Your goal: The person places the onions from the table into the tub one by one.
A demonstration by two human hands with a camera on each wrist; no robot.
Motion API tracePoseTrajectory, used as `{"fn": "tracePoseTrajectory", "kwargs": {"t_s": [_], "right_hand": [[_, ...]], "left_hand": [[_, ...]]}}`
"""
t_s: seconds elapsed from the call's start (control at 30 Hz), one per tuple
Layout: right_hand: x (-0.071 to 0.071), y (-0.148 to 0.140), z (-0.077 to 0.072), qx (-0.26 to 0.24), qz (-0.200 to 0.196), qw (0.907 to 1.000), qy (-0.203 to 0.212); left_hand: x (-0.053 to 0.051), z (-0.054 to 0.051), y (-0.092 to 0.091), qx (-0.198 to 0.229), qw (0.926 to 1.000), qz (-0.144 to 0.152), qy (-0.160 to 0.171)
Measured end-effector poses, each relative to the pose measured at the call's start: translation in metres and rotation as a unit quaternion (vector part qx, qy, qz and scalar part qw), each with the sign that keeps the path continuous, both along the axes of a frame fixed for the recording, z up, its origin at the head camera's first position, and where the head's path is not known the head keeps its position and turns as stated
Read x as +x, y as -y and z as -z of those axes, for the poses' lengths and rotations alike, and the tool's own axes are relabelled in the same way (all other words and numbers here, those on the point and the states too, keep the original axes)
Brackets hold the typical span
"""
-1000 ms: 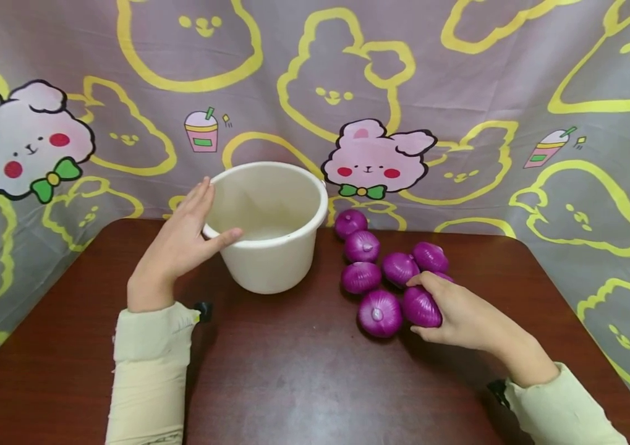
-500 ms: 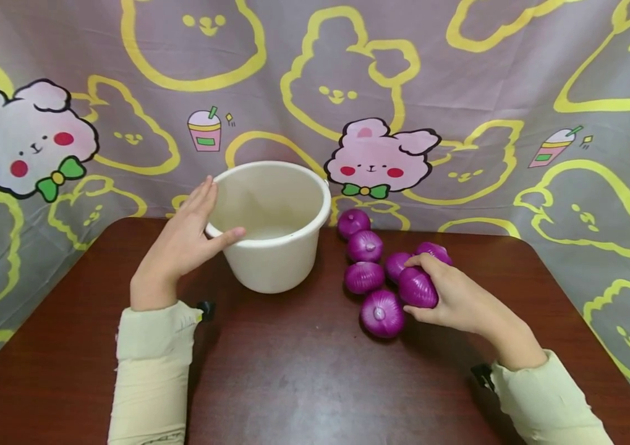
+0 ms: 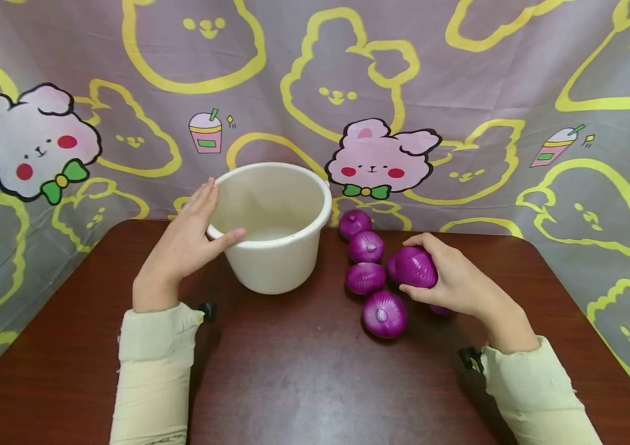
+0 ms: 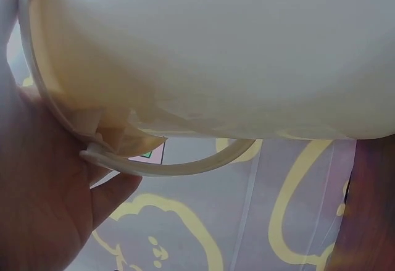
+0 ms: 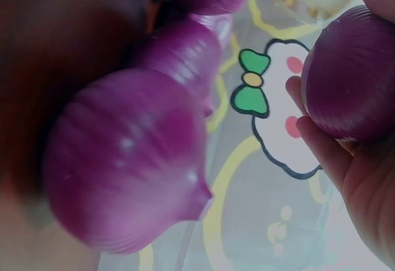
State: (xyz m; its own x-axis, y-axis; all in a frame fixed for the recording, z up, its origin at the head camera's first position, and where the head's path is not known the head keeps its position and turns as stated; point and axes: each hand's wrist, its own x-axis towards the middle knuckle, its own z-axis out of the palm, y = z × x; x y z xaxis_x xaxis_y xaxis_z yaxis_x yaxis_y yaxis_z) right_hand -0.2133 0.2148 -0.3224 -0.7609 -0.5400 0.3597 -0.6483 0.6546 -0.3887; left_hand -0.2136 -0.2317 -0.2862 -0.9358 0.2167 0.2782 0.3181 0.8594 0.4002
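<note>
We saw one red onion right of the frame's centre, gripped in the right hand, the fingers over its upper side and the thumb along its lower edge. Another onion peeped out behind it, mostly hidden, and a purple sliver showed below the hand. Just to the left, four more onions stood in an uneven line. Near the centre we had a cream plastic bucket, upright; the left hand rested against its left rim, fingers fairly straight and thumb spread away. The hands were well apart. In the left wrist view we noticed the bucket's handle. Beneath everything lay a dark reddish-brown table; cartoon-printed cloth filled the upper frame.
</note>
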Motion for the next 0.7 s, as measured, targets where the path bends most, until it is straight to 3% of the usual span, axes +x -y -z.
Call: {"fn": "tracePoseTrajectory", "kwargs": {"t_s": [0.4, 0.7], "right_hand": [[-0.007, 0.009, -0.021, -0.030, 0.022, 0.9990, 0.025], [-0.012, 0.016, -0.026, -0.059, 0.020, 0.9978, 0.023]], "left_hand": [[-0.001, -0.002, 0.000, -0.004, 1.0000, 0.001, 0.005], [0.000, 0.001, 0.000, -0.007, 1.0000, -0.002, 0.003]]}}
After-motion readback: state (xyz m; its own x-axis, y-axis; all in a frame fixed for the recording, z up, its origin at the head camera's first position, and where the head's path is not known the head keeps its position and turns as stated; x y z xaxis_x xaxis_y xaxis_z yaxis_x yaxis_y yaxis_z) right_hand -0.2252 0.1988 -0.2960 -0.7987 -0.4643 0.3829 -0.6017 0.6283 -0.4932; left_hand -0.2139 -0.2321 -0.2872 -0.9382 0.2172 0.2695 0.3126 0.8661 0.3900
